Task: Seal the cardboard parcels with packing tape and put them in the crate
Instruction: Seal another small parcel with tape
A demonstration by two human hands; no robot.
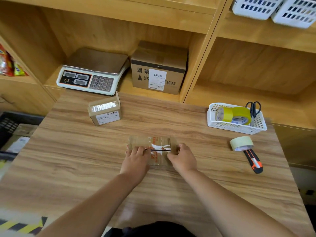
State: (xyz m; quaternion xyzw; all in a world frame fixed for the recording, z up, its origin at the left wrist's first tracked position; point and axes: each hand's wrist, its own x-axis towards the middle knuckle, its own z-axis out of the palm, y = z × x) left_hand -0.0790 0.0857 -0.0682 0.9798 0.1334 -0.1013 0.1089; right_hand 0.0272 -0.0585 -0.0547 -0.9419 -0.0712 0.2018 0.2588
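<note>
A small cardboard parcel (153,142) with orange print and shiny tape lies at the middle of the wooden table (68,151). My left hand (136,159) rests on its left end, fingers curled over the top by the dark seam. My right hand (183,158) holds its right end, fingers curled over the edge. A second small parcel (105,112) with a white label and a taped top stands at the table's far left. A roll of pale tape (241,142) lies to the right. A dark crate (10,127) sits low at the left, beyond the table's edge.
An orange and black utility knife (254,161) lies by the tape roll. A white basket (236,125) holds yellow tape rolls and scissors (254,108). On the shelf behind stand a weighing scale (92,74) and a larger labelled box (158,69).
</note>
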